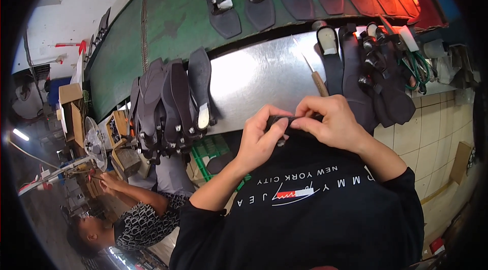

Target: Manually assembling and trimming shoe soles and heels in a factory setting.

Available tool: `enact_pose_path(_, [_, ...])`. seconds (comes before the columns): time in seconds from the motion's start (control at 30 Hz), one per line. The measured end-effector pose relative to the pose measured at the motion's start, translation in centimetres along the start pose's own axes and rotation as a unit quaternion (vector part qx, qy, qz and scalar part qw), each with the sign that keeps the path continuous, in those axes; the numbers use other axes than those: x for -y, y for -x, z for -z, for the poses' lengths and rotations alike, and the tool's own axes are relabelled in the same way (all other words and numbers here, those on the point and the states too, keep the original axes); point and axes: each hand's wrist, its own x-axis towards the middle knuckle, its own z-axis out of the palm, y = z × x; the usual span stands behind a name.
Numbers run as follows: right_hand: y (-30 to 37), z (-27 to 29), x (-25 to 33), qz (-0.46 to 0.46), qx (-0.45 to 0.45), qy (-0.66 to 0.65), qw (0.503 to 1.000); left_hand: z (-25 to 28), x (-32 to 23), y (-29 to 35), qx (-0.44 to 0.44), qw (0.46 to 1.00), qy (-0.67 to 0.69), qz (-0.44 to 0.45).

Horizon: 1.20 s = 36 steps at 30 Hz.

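Close in front of my black shirt, my left hand (262,135) and my right hand (328,120) meet with fingers pinched. Between them is a small black strap-like piece (291,119), mostly hidden by the fingers and hard to tell from the shirt. Just beyond my right hand, an awl with a wooden handle (319,83) lies on the shiny metal tabletop (254,74). Dark sandal soles (175,89) hang over the table edge to the left, some with pale pads. To the right lies another heap of dark sandals (356,79) with black straps.
Beyond the metal top, a green conveyor belt (175,28) carries a row of dark soles with straps (223,13), lit red at the far right. Green-handled scissors (417,69) lie at the right. A green crate (216,145) stands below. At lower left a co-worker (145,221) works near a fan (95,143).
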Motion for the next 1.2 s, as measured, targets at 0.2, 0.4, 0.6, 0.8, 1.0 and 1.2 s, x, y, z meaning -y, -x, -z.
enact_pose_path(0.2, [-2.4,0.7,1.7,0.088,0.091,0.025,0.992,2.3,-2.3,0.5,-0.012,0.999,0.002,-0.045])
enact_pose_path(0.4, [-2.9,3.9,1.6,0.222,-0.320,0.107,0.915,6.5,-1.1,-0.2,-0.248,0.925,0.276,-0.085])
enact_pose_path(0.6, [-3.9,-1.4,-7.6,0.056,-0.202,0.372,0.904,5.9,5.0,-1.3,-0.216,0.877,0.427,0.038])
enact_pose_path(0.8, [-2.0,-0.5,-5.7,0.087,-0.239,0.130,0.958,8.0,5.9,-1.7,-0.087,0.773,0.620,0.106])
enact_pose_path(1.0, [0.0,-3.2,-3.5,0.052,0.024,-0.184,0.981,1.5,0.5,-1.2,-0.122,0.810,0.569,0.075])
enact_pose_path(1.2, [-0.3,-4.7,-3.7,0.061,0.029,-0.270,0.961,1.8,1.2,-4.1,-0.018,0.831,0.546,0.103])
